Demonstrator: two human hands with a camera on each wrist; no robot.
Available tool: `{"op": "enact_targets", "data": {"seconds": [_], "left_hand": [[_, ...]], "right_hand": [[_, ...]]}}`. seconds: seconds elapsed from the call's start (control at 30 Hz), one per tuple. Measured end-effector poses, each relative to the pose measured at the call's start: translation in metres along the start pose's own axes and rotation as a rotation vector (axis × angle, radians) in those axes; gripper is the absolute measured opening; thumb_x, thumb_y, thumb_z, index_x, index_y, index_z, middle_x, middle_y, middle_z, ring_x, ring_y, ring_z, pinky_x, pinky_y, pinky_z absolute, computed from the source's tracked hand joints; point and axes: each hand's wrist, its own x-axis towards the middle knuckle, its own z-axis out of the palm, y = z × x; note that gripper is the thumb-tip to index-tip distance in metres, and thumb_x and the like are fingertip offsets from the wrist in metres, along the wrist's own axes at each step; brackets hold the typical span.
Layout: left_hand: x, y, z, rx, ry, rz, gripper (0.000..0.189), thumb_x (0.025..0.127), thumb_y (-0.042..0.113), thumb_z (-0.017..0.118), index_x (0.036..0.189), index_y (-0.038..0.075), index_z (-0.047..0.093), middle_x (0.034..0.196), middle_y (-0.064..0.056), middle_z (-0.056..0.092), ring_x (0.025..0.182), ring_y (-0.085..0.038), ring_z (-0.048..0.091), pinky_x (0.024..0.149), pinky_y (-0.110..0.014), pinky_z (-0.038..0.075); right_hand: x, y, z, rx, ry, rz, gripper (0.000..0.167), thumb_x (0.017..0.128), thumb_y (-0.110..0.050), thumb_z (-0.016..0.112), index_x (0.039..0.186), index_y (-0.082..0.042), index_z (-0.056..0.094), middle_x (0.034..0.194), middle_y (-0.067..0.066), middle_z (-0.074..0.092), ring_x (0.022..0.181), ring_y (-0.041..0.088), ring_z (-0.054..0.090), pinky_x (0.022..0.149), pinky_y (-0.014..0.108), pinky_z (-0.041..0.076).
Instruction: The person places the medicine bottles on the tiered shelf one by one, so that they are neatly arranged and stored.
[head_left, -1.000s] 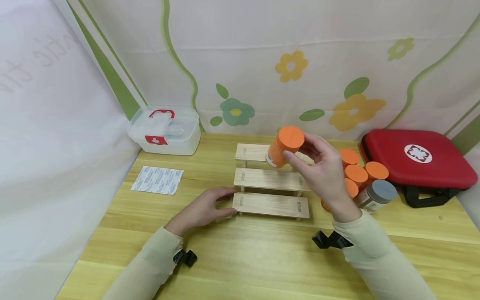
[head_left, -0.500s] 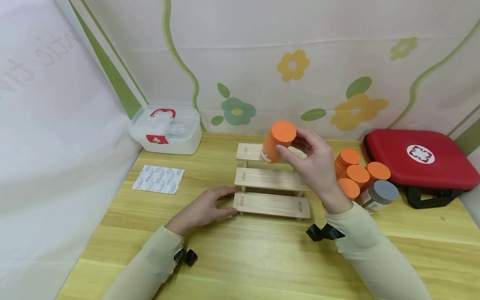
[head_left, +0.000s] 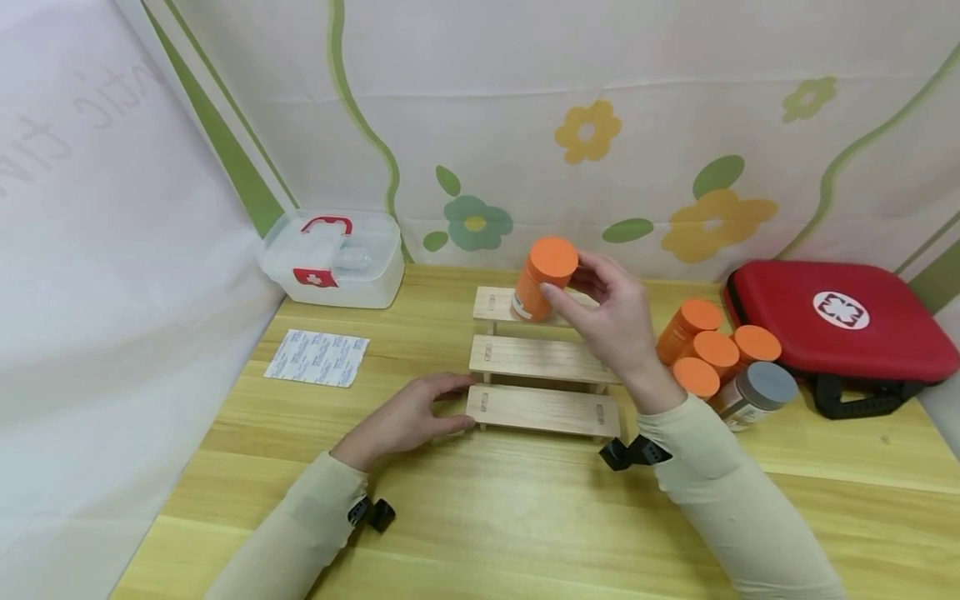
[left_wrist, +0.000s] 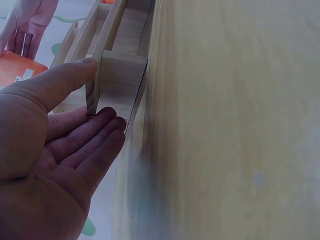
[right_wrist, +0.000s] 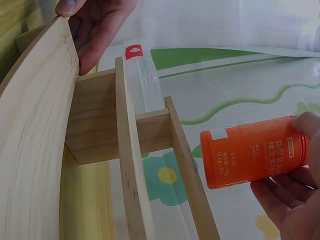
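In the head view a three-step wooden shelf (head_left: 543, 410) stands mid-table. My right hand (head_left: 611, 321) holds an orange pill bottle (head_left: 542, 279) with an orange cap, thumb on one side and fingers on the other. The bottle is tilted slightly over the top step (head_left: 491, 304); the right wrist view shows a narrow gap between the bottle's base (right_wrist: 207, 160) and that plank. At the shelf's left end, my left hand (head_left: 401, 421) grips the lowest step, thumb (left_wrist: 75, 75) on its edge and fingers (left_wrist: 100, 150) against its side.
Several orange-capped bottles (head_left: 715, 350) and a grey-lidded jar (head_left: 757, 396) cluster right of the shelf, by a red first-aid case (head_left: 847, 321). On the left are a clear first-aid box (head_left: 337, 262) and a printed white packet (head_left: 317, 358). A floral curtain (head_left: 465, 125) hangs behind.
My right hand has moved left with the orange pill bottle, from the right part of the top step toward its middle. The left hand stays at the shelf's left end.
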Motion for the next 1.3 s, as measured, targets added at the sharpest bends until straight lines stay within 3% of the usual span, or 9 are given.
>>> {"op": "enact_targets", "data": {"seconds": [0.5,0.8,1.03,1.3], "left_hand": [[0.0,0.002,-0.001,0.005,-0.011,-0.008,0.064,0.099,0.027,0.082,0.156,0.012,0.058,0.158,-0.01,0.061,0.149,-0.03,0.054,0.126,-0.053,0.044],[0.0,0.001,-0.002,0.001,-0.01,-0.004,0.064,0.099,0.028,0.082,0.156,0.011,0.058,0.157,-0.01,0.061,0.148,-0.03,0.056,0.124,-0.053,0.046],[0.001,0.002,-0.001,0.01,-0.016,0.001,0.064,0.099,0.027,0.081,0.156,0.012,0.057,0.158,-0.01,0.061,0.149,-0.03,0.055,0.125,-0.054,0.046],[0.002,0.002,-0.001,0.012,-0.012,-0.003,0.063,0.099,0.027,0.081,0.156,0.012,0.058,0.157,-0.009,0.061,0.148,-0.03,0.056,0.124,-0.053,0.046]], "right_hand": [[0.008,0.001,0.019,0.053,-0.029,0.026,0.05,0.092,-0.001,0.084,0.139,0.003,0.068,0.13,0.018,0.072,0.112,0.015,0.072,0.101,0.023,0.061],[0.015,0.001,0.027,0.032,-0.075,0.021,0.05,0.094,-0.006,0.084,0.14,0.002,0.067,0.131,0.017,0.072,0.117,0.028,0.072,0.102,0.029,0.062],[0.019,0.0,0.032,0.006,-0.126,0.046,0.052,0.094,-0.01,0.085,0.142,0.001,0.066,0.134,0.016,0.071,0.12,0.03,0.071,0.106,0.04,0.062],[0.025,0.0,0.036,-0.003,-0.166,0.083,0.054,0.096,-0.013,0.084,0.144,-0.002,0.065,0.137,0.016,0.07,0.122,0.031,0.071,0.108,0.044,0.061]]}}
